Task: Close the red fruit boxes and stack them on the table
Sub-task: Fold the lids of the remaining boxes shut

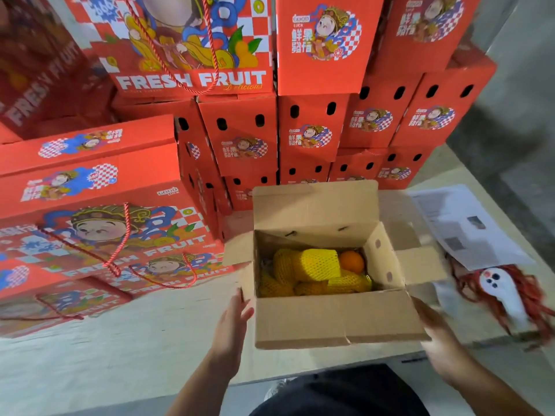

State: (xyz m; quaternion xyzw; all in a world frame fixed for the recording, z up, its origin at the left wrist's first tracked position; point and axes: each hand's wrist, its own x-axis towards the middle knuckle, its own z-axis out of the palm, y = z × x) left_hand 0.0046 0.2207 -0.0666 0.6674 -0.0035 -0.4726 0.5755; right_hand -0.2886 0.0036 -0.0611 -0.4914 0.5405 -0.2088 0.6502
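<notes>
From over the person's shoulder, the left hand (232, 318) reaches to the near left corner of the open box (327, 295). Its fingers are straight and close together, tips against the box's left wall just below the rim, holding nothing. The right hand (437, 331) is blurred at the near right corner; it lies along the end of the near flap with fingers loosely extended, and I cannot tell whether they curl round the cardboard's edge.

The box sits on the table (120, 349) near its front edge, between the two hands, its long axis running left to right across the person. It opens upward with all four flaps out: the far flap stands up, the near flap folds down toward the person, the right flap sticks out sideways. Inside lie fruits in yellow foam netting (318, 264) and one bare orange (352, 261) toward the far right corner.

Closed red boxes (246, 139) are stacked behind and to the left, several with red rope handles (126, 235). To the right lie printed sheets (462, 226) and a bundle of red cord with a white tag (504, 292).
</notes>
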